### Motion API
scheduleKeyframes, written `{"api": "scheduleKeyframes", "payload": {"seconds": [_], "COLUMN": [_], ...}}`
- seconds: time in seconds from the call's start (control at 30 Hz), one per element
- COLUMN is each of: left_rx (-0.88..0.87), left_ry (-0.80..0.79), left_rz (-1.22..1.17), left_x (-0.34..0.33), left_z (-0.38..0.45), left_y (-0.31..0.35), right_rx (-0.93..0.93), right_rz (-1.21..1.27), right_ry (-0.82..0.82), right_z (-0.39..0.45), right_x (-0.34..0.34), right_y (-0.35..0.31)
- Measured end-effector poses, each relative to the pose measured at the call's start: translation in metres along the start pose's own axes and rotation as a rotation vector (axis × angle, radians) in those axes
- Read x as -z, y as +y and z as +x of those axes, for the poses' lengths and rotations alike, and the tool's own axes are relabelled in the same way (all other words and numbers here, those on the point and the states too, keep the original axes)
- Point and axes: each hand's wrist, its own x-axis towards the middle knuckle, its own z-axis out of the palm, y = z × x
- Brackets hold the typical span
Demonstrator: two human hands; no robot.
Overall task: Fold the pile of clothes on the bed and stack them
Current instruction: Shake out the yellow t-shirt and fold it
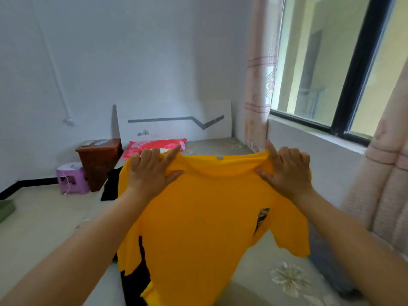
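The yellow short-sleeved cotton T-shirt (198, 217) hangs above the pale floral-sheeted bed (287, 281), with the left hand (150, 173) and right hand (287, 173) at its shoulders. Behind it lies a red patterned pillow (154, 145); left of that stands a brown wicker bin (99, 162), then a purple plastic stool (71, 178).

The bed (254, 290) has a pale cover with a printed flower pattern (one large flower shows at the lower right). On it lie a red pillow (154, 146) at the far end and dark clothes (111, 184) near the left edge.

Bright daylight from the window (331, 62); soft blur; edges bowed.
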Motion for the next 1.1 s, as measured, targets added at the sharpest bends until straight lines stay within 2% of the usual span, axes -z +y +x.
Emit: {"api": "scheduleKeyframes", "payload": {"seconds": [0.3,0.37,0.5,0.67,0.87,0.93,0.97,1.1], "left_rx": [0.005,-0.025,-0.075,-0.103,-0.087,-0.111,-0.096,-0.036], "left_ry": [0.262,0.255,0.134,-0.075,-0.355,-0.597,-0.669,-0.758], "left_rz": [0.009,-0.050,-0.146,-0.161,-0.129,-0.110,-0.095,-0.126], "left_x": [0.071,0.073,0.057,-0.006,-0.136,-0.179,-0.203,-0.283], "left_z": [0.043,0.056,0.070,0.063,0.029,0.013,0.003,-0.044], "left_y": [0.024,0.032,0.052,0.094,0.163,0.189,0.201,0.243], "right_rx": [-0.022,-0.022,0.027,0.114,0.218,0.256,0.265,0.270], "right_rz": [-0.064,-0.077,-0.090,-0.046,0.023,0.057,0.082,0.176], "right_ry": [0.211,0.215,0.116,-0.090,-0.359,-0.470,-0.537,-0.732], "right_z": [0.003,0.009,0.010,-0.007,-0.043,-0.061,-0.072,-0.114], "right_x": [0.084,0.087,0.065,-0.015,-0.176,-0.237,-0.268,-0.371], "right_y": [0.066,0.080,0.103,0.122,0.124,0.122,0.120,0.104]}}
